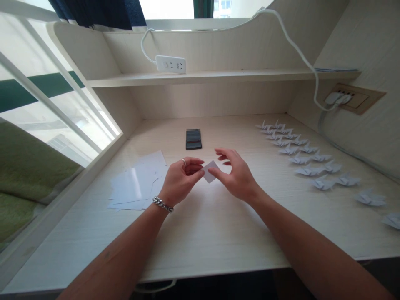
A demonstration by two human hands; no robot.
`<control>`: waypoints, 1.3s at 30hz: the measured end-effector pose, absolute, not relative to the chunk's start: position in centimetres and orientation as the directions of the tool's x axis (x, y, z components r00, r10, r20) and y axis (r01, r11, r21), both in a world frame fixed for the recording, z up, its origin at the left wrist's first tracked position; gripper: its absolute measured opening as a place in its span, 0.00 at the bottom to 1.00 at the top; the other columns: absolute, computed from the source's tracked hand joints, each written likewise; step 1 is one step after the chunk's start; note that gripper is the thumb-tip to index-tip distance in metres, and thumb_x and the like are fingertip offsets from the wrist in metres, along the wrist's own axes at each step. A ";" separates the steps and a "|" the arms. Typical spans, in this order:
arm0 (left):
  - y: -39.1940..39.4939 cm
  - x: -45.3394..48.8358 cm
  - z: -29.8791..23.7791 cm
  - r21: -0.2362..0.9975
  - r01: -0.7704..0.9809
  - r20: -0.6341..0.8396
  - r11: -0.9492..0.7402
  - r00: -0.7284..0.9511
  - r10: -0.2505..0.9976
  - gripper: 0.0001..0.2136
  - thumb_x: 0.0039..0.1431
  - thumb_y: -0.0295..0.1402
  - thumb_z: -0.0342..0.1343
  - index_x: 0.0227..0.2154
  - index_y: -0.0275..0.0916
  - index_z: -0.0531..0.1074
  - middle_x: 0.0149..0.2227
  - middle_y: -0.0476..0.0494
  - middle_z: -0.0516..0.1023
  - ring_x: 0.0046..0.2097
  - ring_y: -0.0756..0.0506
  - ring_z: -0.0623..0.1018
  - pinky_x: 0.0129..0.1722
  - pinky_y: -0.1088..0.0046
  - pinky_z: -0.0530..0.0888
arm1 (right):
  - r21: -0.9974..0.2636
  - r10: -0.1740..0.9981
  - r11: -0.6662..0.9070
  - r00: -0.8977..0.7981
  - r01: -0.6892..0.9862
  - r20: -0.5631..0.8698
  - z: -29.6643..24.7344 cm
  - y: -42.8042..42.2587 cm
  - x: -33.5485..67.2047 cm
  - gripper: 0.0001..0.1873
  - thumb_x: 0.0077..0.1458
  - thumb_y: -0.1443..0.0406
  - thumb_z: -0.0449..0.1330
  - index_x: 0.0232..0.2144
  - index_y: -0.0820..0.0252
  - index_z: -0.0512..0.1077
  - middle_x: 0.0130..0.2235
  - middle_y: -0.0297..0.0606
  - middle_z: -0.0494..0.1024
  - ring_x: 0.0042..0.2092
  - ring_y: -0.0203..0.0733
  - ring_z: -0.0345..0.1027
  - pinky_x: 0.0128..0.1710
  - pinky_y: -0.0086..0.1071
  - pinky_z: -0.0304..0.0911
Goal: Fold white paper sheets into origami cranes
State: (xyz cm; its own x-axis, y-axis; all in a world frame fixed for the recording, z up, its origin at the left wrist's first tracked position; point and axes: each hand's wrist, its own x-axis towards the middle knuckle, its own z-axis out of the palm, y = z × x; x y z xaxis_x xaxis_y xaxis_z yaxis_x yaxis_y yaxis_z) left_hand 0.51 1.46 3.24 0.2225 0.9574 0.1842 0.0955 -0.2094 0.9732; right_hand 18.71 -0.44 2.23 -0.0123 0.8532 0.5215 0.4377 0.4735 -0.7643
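Note:
A small square of folded white paper is held above the desk, turned so that a corner points toward me. My left hand pinches its left corner between thumb and fingers; a ring and a chain bracelet show on that hand and wrist. On the other side, the thumb of my right hand lies over the paper's upper right part. The remaining right fingers are raised and spread apart from the thumb. Loose white paper sheets lie on the desk left of my left hand.
Several folded paper cranes stand in rows along the desk's right side. A dark phone lies beyond my hands. On the shelf above sits a white power strip; a white cable hangs down to the wall socket at right.

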 end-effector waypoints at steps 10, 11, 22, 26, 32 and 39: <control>1.6 0.3 3.5 0.995 -0.047 0.100 -0.091 0.226 0.969 0.17 0.41 0.30 0.70 0.37 0.34 0.76 0.31 0.43 0.81 0.35 0.46 0.80 0.35 0.72 0.76 | -0.994 0.998 0.050 -0.044 -0.100 0.055 2.1 0.2 18.6 0.13 0.41 0.60 0.70 0.29 0.62 0.75 0.28 0.37 0.78 0.32 0.40 0.72 0.31 0.34 0.68; 1.7 0.2 3.5 0.997 -0.041 0.079 -0.072 0.226 0.971 0.17 0.41 0.31 0.70 0.37 0.34 0.76 0.31 0.42 0.81 0.34 0.46 0.80 0.35 0.71 0.76 | -0.993 0.998 0.036 -0.046 -0.111 0.041 2.1 0.1 18.6 0.14 0.40 0.60 0.70 0.28 0.62 0.75 0.28 0.36 0.78 0.32 0.40 0.72 0.31 0.34 0.68; 1.8 0.2 3.8 0.999 0.043 0.008 -0.020 0.263 0.965 0.12 0.43 0.33 0.68 0.30 0.33 0.79 0.28 0.43 0.80 0.29 0.49 0.76 0.30 0.72 0.73 | -0.997 0.988 -0.034 -0.155 -0.067 -0.023 2.0 0.1 18.5 0.13 0.42 0.60 0.70 0.28 0.64 0.74 0.25 0.35 0.76 0.29 0.38 0.71 0.30 0.34 0.68; 1.8 0.0 3.8 0.996 0.080 0.021 -0.048 0.304 0.953 0.10 0.43 0.33 0.68 0.28 0.33 0.78 0.25 0.45 0.78 0.27 0.51 0.74 0.28 0.74 0.72 | -0.999 0.984 -0.022 -0.178 -0.049 -0.013 1.9 0.0 18.6 0.13 0.43 0.59 0.69 0.28 0.64 0.75 0.25 0.37 0.77 0.29 0.39 0.71 0.29 0.33 0.67; 1.9 -0.2 3.9 0.998 0.047 0.031 -0.047 0.302 0.953 0.09 0.41 0.30 0.69 0.26 0.33 0.77 0.23 0.47 0.77 0.26 0.52 0.73 0.27 0.75 0.71 | -0.994 0.982 0.030 -0.183 -0.104 0.049 1.8 0.0 18.5 0.14 0.43 0.59 0.70 0.32 0.63 0.79 0.28 0.40 0.80 0.31 0.41 0.73 0.29 0.34 0.68; 2.1 -0.9 4.4 0.994 -0.102 -0.001 0.030 0.274 0.962 0.11 0.38 0.30 0.71 0.23 0.33 0.74 0.24 0.46 0.78 0.27 0.50 0.76 0.30 0.74 0.74 | -0.989 0.989 0.049 -0.134 -0.140 0.068 1.8 0.0 18.4 0.16 0.40 0.59 0.71 0.31 0.63 0.80 0.27 0.39 0.79 0.28 0.38 0.71 0.27 0.32 0.69</control>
